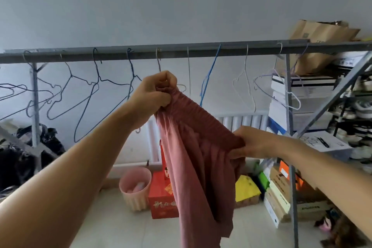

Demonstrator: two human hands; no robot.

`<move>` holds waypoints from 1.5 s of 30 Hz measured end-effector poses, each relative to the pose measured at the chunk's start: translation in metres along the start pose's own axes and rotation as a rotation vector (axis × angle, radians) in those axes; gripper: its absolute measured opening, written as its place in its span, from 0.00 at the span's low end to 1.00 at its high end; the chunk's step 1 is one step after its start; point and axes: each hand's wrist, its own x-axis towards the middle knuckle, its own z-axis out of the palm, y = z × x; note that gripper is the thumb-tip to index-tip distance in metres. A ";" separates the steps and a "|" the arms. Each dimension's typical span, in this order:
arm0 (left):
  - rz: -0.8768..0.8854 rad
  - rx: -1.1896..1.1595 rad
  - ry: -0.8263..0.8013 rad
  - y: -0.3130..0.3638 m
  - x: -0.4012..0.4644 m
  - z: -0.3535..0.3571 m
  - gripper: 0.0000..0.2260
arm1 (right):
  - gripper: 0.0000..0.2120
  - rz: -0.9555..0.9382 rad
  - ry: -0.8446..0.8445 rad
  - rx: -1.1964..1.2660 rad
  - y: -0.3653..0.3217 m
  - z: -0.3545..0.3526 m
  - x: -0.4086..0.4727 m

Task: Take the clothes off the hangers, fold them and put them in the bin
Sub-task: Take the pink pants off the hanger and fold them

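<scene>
We have the dusty-pink, soft cotton garment with a ribbed elastic waistband (193,147) stretched between both hands just below the grey metal clothes rail (153,52), and the main risk from here is the wire hanger it may still be caught on: a thin silvery wire hanger (159,60) hooks over the rail directly above our left hand (155,94), and we cannot tell whether its lower part still sits inside the waistband. If it does, tugging downward could drag the hanger off the rail or snag the fabric on the wire end. Our left hand is clenched around one bunched end of the waistband, right under the rail, while our right hand (249,143) pinches the other end lower down and further from the rail, so the band runs on a slant between them. A second risk is the long loose fabric: it hangs well below the rail toward the pale tiled floor (124,231), and it could brush the floor or slip out of an uneven fold (the grip is only on the waistband, nothing supports the lower part). The garment itself looks thin and limp, gathered into fine pleats at the elastic, falling in soft vertical folds, with its lower edge out of sight. A ribbed pink plastic bin (135,191) stands on the floor below the rail, to the left of the hanging cloth, with something pink already inside.
</scene>
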 end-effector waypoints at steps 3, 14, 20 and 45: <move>-0.027 0.076 0.024 0.001 -0.024 -0.057 0.19 | 0.13 0.049 0.198 -0.016 -0.022 -0.003 0.001; -0.006 0.439 0.101 -0.009 -0.091 -0.175 0.23 | 0.14 0.060 0.430 -0.519 -0.169 0.004 0.023; -0.014 0.870 0.027 -0.005 -0.121 -0.213 0.25 | 0.10 -0.052 0.526 -0.582 -0.215 0.021 0.028; 0.432 0.970 0.382 0.011 -0.153 -0.213 0.13 | 0.10 -0.759 0.285 0.031 -0.319 0.051 0.061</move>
